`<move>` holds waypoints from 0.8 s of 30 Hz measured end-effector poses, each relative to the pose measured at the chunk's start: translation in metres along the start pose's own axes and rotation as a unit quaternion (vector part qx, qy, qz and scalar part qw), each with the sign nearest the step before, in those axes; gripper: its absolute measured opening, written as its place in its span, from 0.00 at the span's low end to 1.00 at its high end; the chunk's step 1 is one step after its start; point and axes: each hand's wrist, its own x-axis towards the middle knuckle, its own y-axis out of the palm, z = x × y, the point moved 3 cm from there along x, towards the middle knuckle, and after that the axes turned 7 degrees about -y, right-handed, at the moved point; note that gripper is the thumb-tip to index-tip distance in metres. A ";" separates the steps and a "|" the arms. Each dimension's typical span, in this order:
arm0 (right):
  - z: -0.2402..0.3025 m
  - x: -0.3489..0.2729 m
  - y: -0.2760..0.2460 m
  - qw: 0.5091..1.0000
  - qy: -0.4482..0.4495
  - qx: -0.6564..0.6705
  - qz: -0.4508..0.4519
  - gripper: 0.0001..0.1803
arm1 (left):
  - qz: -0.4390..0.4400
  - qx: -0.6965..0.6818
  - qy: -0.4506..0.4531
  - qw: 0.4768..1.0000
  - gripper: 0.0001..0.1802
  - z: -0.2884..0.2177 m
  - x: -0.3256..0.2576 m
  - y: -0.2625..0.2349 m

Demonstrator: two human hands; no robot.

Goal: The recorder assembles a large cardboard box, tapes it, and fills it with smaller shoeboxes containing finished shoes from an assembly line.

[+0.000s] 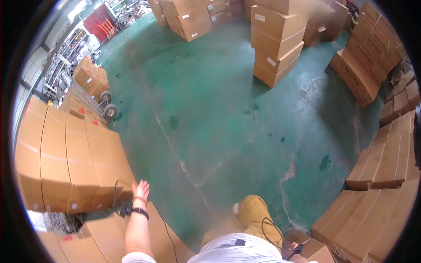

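My left hand (141,191) is stretched forward over the green floor with fingers apart and nothing in it. A red string bracelet and a black wrist strap (139,212) with a cable are on that arm. Beside it stands a row of tall cardboard boxes (83,162), with more boxes (105,236) below the forearm. My right hand (290,250) hangs low by my right leg, small at the lower edge, and its fingers do not show clearly. Nearest to it is a cardboard box (315,250). Another black cable (268,221) loops over my tan trousers.
Green floor (210,131) with cracks and dark spots stretches ahead. A stack of boxes (276,48) stands ahead, more boxes (188,22) behind it. Boxes (372,162) line the right side. On the left, a two-wheeled hand truck (109,109) stands against boxes.
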 end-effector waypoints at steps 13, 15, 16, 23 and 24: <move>0.129 -0.301 0.323 0.773 -0.444 -0.338 0.301 0.25 | 0.017 0.089 0.108 0.990 0.42 -0.370 0.222 0.254; 0.153 -0.311 0.347 0.625 -0.594 -0.428 0.270 0.27 | -0.073 0.115 0.072 0.988 0.43 -0.395 0.286 0.223; 0.160 -0.330 0.363 0.545 -0.660 -0.452 0.251 0.28 | -0.101 0.109 0.055 0.987 0.43 -0.410 0.311 0.203; 0.153 -0.629 0.597 0.874 0.240 -0.223 0.359 0.06 | -0.377 0.047 -0.007 0.925 0.44 -0.557 0.442 0.081; 0.176 -0.600 0.608 0.825 0.047 -0.319 0.464 0.04 | -0.366 -0.015 -0.050 0.929 0.44 -0.588 0.491 0.117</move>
